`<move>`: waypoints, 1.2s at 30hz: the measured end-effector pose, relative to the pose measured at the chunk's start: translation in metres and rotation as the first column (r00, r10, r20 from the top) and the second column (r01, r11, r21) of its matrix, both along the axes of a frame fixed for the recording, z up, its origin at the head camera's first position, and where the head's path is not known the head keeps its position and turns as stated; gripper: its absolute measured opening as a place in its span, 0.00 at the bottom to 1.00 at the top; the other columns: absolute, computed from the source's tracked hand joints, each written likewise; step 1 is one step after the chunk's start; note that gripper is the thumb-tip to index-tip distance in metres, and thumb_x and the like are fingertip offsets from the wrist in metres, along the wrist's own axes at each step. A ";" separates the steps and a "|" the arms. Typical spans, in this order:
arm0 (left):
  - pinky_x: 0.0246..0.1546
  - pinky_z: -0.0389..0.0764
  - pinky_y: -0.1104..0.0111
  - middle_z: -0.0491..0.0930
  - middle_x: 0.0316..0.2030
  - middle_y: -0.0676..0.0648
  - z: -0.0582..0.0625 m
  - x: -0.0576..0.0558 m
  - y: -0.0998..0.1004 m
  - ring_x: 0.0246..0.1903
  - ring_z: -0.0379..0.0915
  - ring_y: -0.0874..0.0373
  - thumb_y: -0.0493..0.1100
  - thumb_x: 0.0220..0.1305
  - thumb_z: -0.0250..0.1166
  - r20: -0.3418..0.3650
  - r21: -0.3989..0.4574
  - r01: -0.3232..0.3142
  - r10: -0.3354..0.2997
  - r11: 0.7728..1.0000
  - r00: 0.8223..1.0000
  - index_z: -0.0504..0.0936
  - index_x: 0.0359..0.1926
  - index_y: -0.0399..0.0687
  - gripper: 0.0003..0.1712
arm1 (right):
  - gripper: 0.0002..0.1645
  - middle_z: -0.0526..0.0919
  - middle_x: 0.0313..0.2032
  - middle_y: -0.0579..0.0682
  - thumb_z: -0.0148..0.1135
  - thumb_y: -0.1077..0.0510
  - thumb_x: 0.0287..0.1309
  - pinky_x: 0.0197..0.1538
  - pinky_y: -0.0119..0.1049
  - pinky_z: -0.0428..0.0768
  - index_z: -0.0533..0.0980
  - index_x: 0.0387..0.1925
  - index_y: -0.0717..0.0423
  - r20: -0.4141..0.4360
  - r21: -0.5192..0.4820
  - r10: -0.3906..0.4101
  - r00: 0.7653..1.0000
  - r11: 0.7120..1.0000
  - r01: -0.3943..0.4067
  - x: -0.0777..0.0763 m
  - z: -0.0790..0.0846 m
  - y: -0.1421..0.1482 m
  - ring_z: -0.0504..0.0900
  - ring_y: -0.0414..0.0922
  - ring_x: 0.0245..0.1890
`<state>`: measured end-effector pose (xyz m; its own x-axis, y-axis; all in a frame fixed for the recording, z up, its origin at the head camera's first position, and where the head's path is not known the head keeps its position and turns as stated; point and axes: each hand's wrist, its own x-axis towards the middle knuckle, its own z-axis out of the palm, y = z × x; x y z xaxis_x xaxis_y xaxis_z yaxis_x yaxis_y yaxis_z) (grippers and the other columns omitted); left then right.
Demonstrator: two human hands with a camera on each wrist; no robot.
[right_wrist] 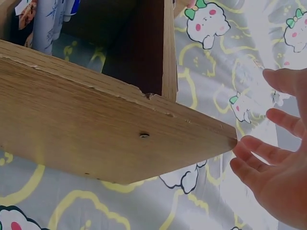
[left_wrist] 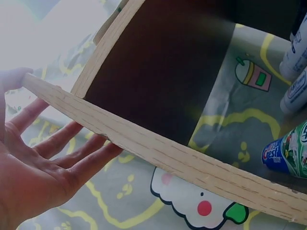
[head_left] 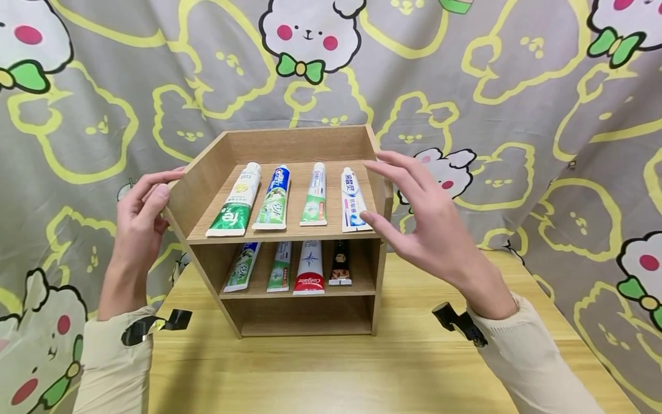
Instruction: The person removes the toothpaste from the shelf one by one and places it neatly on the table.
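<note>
A small wooden shelf unit stands on the table, its open front facing me. On its top board lie a green-and-white tube, a blue-and-green Crest toothpaste tube, a smaller white-and-green tube and a white-and-blue tube. My left hand is at the left side panel, thumb by its front corner; in the left wrist view its straight, spread fingers reach along the panel's outer side. Beside the right panel, my right hand is held with fingers spread, fingertips right at the panel's corner in the right wrist view.
On the middle board lie several more tubes, among them a red-and-white Colgate toothpaste tube and a narrow black tube. The unit rests on a light wooden table. A patterned grey curtain hangs behind and at both sides.
</note>
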<state>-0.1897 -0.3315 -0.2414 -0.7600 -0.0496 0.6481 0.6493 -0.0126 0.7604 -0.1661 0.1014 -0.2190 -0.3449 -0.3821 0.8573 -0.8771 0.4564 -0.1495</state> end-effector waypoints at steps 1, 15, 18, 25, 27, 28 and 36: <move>0.36 0.80 0.70 0.75 0.64 0.38 0.000 0.000 0.000 0.52 0.70 0.48 0.39 0.75 0.56 0.003 0.002 -0.007 0.007 1.000 1.000 0.78 0.60 0.30 0.20 | 0.38 0.72 0.69 0.55 0.75 0.60 0.55 0.63 0.51 0.72 0.73 0.68 0.56 0.001 0.006 0.004 1.000 1.000 -0.004 -0.001 0.001 -0.002 0.70 0.54 0.69; 0.19 0.63 0.70 0.80 0.60 0.42 -0.002 -0.006 -0.003 0.42 0.70 0.51 0.40 0.73 0.58 0.007 0.000 -0.072 0.072 0.997 0.997 0.82 0.57 0.33 0.18 | 0.34 0.66 0.69 0.59 0.70 0.53 0.64 0.58 0.48 0.78 0.71 0.69 0.53 0.047 0.203 -0.032 0.998 0.979 0.022 -0.013 0.016 -0.039 0.71 0.54 0.66; 0.22 0.69 0.72 0.79 0.61 0.41 -0.003 -0.006 -0.004 0.43 0.70 0.50 0.41 0.73 0.57 0.016 0.003 -0.077 0.077 0.997 0.997 0.82 0.57 0.34 0.19 | 0.34 0.65 0.70 0.61 0.69 0.53 0.65 0.57 0.48 0.78 0.70 0.70 0.54 0.061 0.242 -0.069 0.996 0.969 0.052 -0.015 0.014 -0.049 0.71 0.55 0.65; 0.30 0.76 0.70 0.76 0.63 0.40 -0.004 -0.007 -0.003 0.50 0.70 0.49 0.41 0.73 0.57 0.022 -0.006 -0.071 0.071 0.997 0.997 0.81 0.57 0.33 0.19 | 0.33 0.61 0.70 0.67 0.64 0.55 0.68 0.62 0.55 0.75 0.67 0.71 0.54 0.132 0.347 -0.263 0.956 0.915 0.204 -0.020 0.011 -0.068 0.70 0.63 0.65; 0.31 0.78 0.70 0.76 0.63 0.40 -0.004 -0.007 -0.003 0.49 0.70 0.48 0.41 0.73 0.57 0.025 -0.005 -0.064 0.065 0.998 0.998 0.80 0.58 0.34 0.19 | 0.32 0.60 0.70 0.68 0.62 0.56 0.69 0.63 0.57 0.74 0.66 0.71 0.54 0.163 0.366 -0.310 0.937 0.901 0.234 -0.023 0.008 -0.071 0.70 0.65 0.64; 0.30 0.78 0.70 0.76 0.64 0.40 -0.004 -0.007 -0.003 0.49 0.70 0.48 0.41 0.73 0.57 0.026 -0.005 -0.061 0.062 0.998 0.998 0.80 0.58 0.34 0.19 | 0.32 0.60 0.71 0.69 0.61 0.57 0.69 0.63 0.58 0.74 0.66 0.71 0.55 0.182 0.372 -0.329 0.927 0.895 0.245 -0.024 0.007 -0.072 0.70 0.67 0.64; 0.31 0.79 0.70 0.75 0.64 0.40 -0.005 -0.007 -0.006 0.47 0.71 0.49 0.40 0.73 0.56 0.023 0.002 -0.031 0.031 1.000 0.999 0.80 0.59 0.34 0.20 | 0.17 0.64 0.60 0.63 0.52 0.61 0.70 0.51 0.55 0.77 0.73 0.57 0.57 0.278 0.443 -0.435 0.856 0.849 0.288 -0.030 -0.001 -0.080 0.71 0.63 0.46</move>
<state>-0.1971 -0.3372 -0.2459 -0.7727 -0.0745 0.6304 0.6318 0.0055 0.7751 -0.1957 0.0210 -0.2203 -0.7729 -0.4313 0.4655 -0.5558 0.8141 -0.1685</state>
